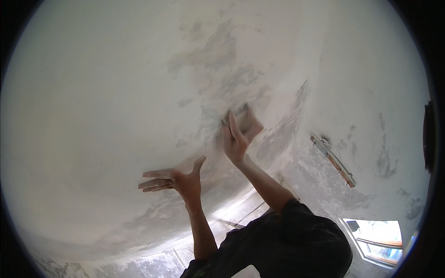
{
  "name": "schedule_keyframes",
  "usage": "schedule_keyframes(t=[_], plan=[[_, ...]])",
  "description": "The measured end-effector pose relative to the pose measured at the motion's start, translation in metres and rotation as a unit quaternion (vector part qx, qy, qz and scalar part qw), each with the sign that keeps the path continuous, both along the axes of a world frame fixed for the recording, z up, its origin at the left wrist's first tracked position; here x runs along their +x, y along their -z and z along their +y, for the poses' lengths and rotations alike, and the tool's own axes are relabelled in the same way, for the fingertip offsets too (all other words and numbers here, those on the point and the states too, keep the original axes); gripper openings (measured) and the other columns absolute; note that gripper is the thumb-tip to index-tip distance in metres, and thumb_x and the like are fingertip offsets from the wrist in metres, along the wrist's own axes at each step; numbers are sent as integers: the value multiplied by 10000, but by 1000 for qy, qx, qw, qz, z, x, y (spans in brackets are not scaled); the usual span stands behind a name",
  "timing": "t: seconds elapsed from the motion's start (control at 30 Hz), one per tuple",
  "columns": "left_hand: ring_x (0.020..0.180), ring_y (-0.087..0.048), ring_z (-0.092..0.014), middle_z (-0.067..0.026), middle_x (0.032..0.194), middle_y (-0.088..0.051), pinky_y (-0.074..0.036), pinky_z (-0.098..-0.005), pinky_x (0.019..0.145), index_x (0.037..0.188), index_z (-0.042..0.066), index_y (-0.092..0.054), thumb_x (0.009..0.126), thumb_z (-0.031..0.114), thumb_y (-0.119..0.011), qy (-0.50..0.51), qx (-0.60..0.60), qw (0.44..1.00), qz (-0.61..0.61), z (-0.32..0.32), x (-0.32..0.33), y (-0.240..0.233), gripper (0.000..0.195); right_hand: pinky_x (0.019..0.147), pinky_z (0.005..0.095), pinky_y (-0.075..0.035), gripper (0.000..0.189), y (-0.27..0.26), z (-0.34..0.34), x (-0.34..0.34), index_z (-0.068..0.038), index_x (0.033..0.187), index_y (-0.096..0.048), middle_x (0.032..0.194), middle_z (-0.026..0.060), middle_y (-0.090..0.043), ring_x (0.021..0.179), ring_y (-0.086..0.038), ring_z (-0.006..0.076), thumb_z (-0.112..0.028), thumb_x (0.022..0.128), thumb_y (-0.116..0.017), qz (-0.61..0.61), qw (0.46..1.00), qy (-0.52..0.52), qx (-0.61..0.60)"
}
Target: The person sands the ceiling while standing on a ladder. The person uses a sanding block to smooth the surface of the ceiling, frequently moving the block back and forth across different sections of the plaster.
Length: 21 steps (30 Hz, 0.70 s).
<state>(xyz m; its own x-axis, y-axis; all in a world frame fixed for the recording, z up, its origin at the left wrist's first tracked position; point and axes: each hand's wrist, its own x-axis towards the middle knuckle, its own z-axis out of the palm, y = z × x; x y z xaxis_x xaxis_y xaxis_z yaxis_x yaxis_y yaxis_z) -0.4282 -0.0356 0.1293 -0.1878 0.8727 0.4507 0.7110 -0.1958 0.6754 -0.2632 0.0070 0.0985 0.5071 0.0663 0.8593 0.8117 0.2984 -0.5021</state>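
A pale plastered wall surface (114, 104) with grey blotches fills most of the head view. My right hand (236, 139) presses a flat grey-brown sanding pad (244, 120) against a patchy grey area. Both are blurred, so the pad's exact kind cannot be told. Lower and to the left, my left hand (174, 179) is spread, its thumb apart from the fingers and nothing in it. It lies against or very close to the plaster. Pale dust coats the fingers.
A strip with hooks (333, 161), partly bare wood, is fixed to the adjoining wall on the right. Below it is a bright window (377, 239). A dark object (428, 137) stands at the right rim. The corner between the walls runs close to my right hand.
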Motion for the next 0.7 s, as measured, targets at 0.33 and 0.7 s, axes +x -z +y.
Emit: schedule_keyframes(t=[0.33, 0.7], plan=[[1276, -248, -464, -354, 1339, -299, -123, -558, 1092, 1326, -135, -278, 609, 419, -885, -11, 10, 1000, 15, 7, 3, -4, 1091, 936, 415, -346, 520, -47, 6, 12, -35, 1290, -573, 1320, 220, -465, 1090, -410, 273, -236, 833, -718, -58, 989, -58, 126], [1322, 43, -518, -369, 1418, 22, 6, -634, 1068, 1400, -104, -23, 597, 509, -859, 40, 1, 999, -9, 9, -4, 9, 1311, 968, 366, -382, 468, 66, 11, 139, 3, 1286, -566, 1295, 196, -516, 1157, -461, 284, -341, 970, -533, 438, 898, 44, 4]])
